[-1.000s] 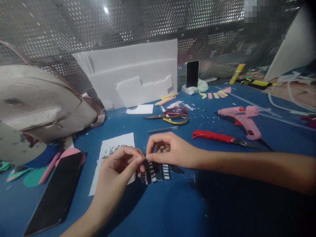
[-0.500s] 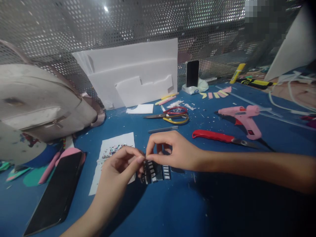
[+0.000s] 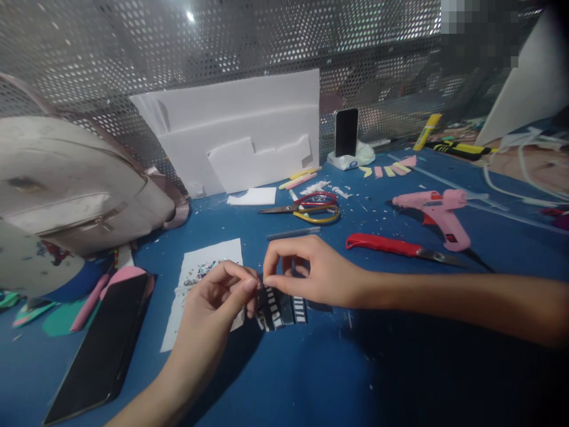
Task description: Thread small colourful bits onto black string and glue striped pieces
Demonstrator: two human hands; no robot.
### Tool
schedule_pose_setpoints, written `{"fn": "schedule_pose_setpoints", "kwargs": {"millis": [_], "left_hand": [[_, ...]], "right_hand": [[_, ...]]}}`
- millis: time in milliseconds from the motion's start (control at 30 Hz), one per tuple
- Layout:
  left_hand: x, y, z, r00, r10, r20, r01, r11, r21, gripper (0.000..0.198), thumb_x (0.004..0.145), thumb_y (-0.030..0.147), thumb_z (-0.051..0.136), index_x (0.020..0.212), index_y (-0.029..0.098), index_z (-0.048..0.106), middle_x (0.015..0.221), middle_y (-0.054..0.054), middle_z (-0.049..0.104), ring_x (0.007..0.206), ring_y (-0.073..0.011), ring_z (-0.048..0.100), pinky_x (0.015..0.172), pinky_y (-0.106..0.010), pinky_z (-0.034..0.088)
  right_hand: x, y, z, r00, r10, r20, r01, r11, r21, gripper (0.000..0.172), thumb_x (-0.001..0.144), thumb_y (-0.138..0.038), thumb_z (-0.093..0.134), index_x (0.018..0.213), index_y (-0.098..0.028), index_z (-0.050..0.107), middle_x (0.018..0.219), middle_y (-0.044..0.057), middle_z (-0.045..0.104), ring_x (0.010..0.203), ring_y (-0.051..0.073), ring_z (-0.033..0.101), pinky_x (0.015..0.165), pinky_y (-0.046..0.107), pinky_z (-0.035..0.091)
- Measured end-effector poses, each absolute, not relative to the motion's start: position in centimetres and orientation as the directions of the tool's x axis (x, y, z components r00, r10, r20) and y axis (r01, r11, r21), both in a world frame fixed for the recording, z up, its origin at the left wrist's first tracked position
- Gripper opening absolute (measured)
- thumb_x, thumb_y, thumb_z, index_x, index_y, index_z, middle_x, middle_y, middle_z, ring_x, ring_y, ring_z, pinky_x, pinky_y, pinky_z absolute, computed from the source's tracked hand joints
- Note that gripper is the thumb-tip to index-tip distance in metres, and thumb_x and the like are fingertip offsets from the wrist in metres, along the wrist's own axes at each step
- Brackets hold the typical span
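Thumb and forefinger of my left hand [image 3: 216, 302] are pinched together, and their tips nearly meet those of my right hand [image 3: 317, 270]. My right hand is also closed in a pinch. Whatever lies between the fingertips is too small to make out. Just beneath them on the table are dark pieces with white bars, among them a striped strip [image 3: 272, 305] and a second striped strip [image 3: 300, 310]. My fingers partly cover these pieces. A white sheet of paper [image 3: 233, 246] scattered with tiny shiny bits lies behind and partly under my left hand.
A red-handled knife [image 3: 386, 244] and a pink glue gun [image 3: 438, 207] lie on the right. Scissors [image 3: 317, 207] and a grey stick [image 3: 293, 233] lie beyond my hands. On the left are a black phone [image 3: 98, 350] and a backpack [image 3: 80, 178]. White foam boards [image 3: 249, 121] stand behind.
My left fingertips have shifted slightly left, opening a small gap from the right ones. My right hand stays in place.
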State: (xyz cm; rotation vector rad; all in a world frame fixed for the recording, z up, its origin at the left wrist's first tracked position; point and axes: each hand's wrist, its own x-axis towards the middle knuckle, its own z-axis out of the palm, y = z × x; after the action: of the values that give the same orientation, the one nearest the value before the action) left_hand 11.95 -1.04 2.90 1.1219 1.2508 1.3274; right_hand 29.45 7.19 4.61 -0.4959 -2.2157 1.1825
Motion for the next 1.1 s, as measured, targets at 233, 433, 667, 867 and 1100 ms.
{"fn": "schedule_pose_setpoints", "kwargs": {"millis": [233, 433, 667, 867, 1100], "left_hand": [[11.5, -1.3, 2.9, -0.097, 0.994, 0.049, 0.16, -0.033, 0.987, 0.012, 0.083, 0.024, 0.066, 0.074, 0.018, 0.062, 0.063, 0.003, 0.057, 0.054, -0.0096, 0.052, 0.053, -0.019, 0.041], [11.4, -1.6, 2.9, -0.066, 0.997, 0.043, 0.213, -0.028, 0.977, 0.01, 0.084, 0.025, 0.066, 0.076, 0.019, 0.063, 0.062, 0.003, 0.057, 0.055, -0.0101, 0.053, 0.054, -0.02, 0.042], [11.6, -1.5, 2.9, -0.083, 0.995, 0.047, 0.195, -0.03, 0.98, 0.01, 0.085, 0.025, 0.066, 0.077, 0.02, 0.063, 0.068, 0.003, 0.061, 0.058, -0.0092, 0.055, 0.055, -0.018, 0.044], [11.7, -1.7, 3.0, -0.073, 0.997, 0.04, 0.157, -0.028, 0.987, 0.009, 0.085, 0.022, 0.066, 0.077, 0.02, 0.063, 0.068, 0.003, 0.062, 0.058, -0.0095, 0.056, 0.056, -0.018, 0.046], [12.0, -1.6, 3.1, -0.07, 0.995, 0.069, 0.13, -0.06, 0.99, 0.011, 0.087, 0.024, 0.064, 0.077, 0.019, 0.062, 0.071, 0.003, 0.062, 0.061, -0.0099, 0.056, 0.058, -0.019, 0.046]], "right_hand": [[29.5, 7.4, 4.8, -0.774, 0.563, 0.291, 0.078, 0.54, -0.838, 0.004, 0.086, -0.017, 0.06, 0.082, -0.018, 0.062, 0.081, -0.002, 0.062, 0.066, 0.008, 0.049, 0.054, 0.02, 0.034], [29.5, 7.1, 4.9, -0.777, 0.559, 0.289, 0.061, 0.524, -0.849, 0.002, 0.085, -0.017, 0.061, 0.084, -0.018, 0.062, 0.083, -0.002, 0.062, 0.067, 0.007, 0.051, 0.055, 0.02, 0.034], [29.4, 6.7, 4.9, -0.793, 0.576, 0.197, 0.005, 0.33, -0.944, 0.004, 0.088, -0.016, 0.056, 0.086, -0.018, 0.056, 0.081, -0.002, 0.058, 0.065, 0.006, 0.053, 0.059, 0.019, 0.041], [29.3, 6.4, 4.6, -0.829, 0.552, 0.085, -0.03, 0.108, -0.994, 0.004, 0.091, -0.02, 0.055, 0.087, -0.018, 0.052, 0.079, -0.003, 0.056, 0.059, 0.006, 0.054, 0.059, 0.02, 0.046], [29.2, 6.6, 4.2, -0.835, 0.543, 0.089, -0.063, 0.066, -0.996, 0.009, 0.091, -0.023, 0.057, 0.087, -0.017, 0.053, 0.077, -0.002, 0.056, 0.059, 0.006, 0.054, 0.062, 0.022, 0.046]]}}
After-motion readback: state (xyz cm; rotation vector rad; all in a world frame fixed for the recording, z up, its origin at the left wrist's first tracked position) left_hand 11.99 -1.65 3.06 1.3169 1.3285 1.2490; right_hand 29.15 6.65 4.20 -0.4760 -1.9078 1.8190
